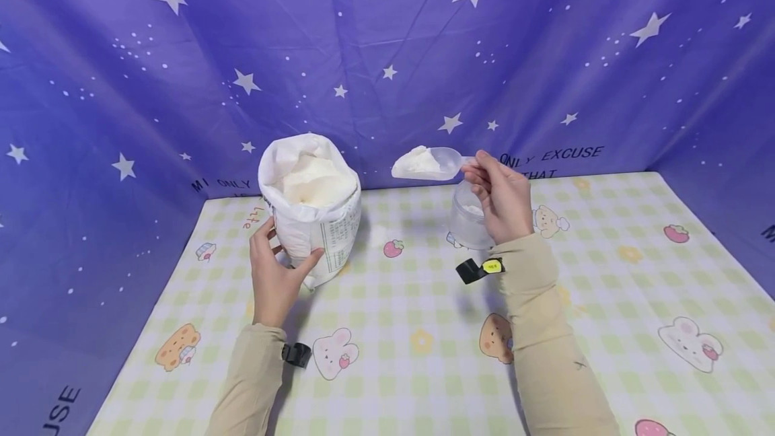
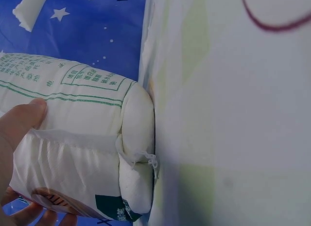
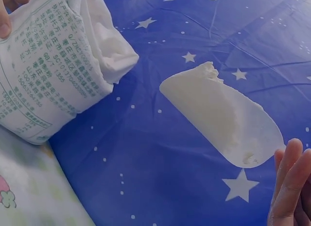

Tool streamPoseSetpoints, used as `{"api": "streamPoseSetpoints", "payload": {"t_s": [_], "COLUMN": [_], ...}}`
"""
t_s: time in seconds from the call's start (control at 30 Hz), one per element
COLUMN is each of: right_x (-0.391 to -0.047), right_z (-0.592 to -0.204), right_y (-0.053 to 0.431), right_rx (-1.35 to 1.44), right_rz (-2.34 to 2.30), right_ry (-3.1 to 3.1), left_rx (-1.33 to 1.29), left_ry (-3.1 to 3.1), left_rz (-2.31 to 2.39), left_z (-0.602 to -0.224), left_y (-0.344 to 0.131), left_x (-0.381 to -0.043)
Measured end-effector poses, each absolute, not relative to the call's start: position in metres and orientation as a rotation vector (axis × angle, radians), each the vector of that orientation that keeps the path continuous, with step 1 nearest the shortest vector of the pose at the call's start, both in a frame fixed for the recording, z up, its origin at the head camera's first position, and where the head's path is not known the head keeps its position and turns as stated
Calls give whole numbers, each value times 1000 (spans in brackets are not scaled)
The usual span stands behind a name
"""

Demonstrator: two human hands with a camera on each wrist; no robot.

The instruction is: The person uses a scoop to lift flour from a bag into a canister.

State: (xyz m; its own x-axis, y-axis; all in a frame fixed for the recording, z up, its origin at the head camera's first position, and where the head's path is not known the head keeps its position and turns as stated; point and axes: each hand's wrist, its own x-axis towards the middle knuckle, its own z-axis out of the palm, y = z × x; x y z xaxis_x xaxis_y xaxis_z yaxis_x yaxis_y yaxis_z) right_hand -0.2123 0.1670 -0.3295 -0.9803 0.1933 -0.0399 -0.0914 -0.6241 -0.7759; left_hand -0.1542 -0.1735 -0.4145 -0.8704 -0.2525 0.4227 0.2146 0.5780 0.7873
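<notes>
A white bag of flour [image 1: 339,237] stands upright with its top rolled back, and pale flour [image 1: 315,180] fills its mouth. My left hand [image 1: 275,281] grips the bag low down, thumb on the printed front and fingers round the far side. My right hand [image 1: 505,200] pinches the handle of a clear plastic scoop [image 1: 448,163], held level in the air right of the bag. A heap of flour [image 3: 209,102] lies in the scoop's bowl. Under the right hand stands a translucent round jar [image 1: 465,227], partly hidden by that hand, with some white powder inside.
The tabletop bears a green and white checked cloth [image 1: 399,382] with cartoon prints. Behind it hangs a purple-blue curtain [image 1: 375,25] with white stars. A black strap [image 1: 297,355] is on the left wrist, another strap [image 1: 469,271] on the right.
</notes>
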Motion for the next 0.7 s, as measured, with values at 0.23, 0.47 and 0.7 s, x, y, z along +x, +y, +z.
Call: {"api": "streamPoseSetpoints", "payload": {"t_s": [0.23,0.47,0.7], "right_x": [-208,-204,-202], "right_z": [-332,-334,-335], "right_y": [177,185,193], "right_rx": [-220,-209,-195], "right_rz": [2711,2708,2675], "right_ry": [-1232,-1178,-1144], "left_rx": [38,40,21], "left_ry": [-2313,-2314,-2306], "left_rz": [-1259,-1259,-1253], "left_z": [-416,-416,-416], "left_y": [-174,-174,-174], "left_x": [-153,-152,-154]}}
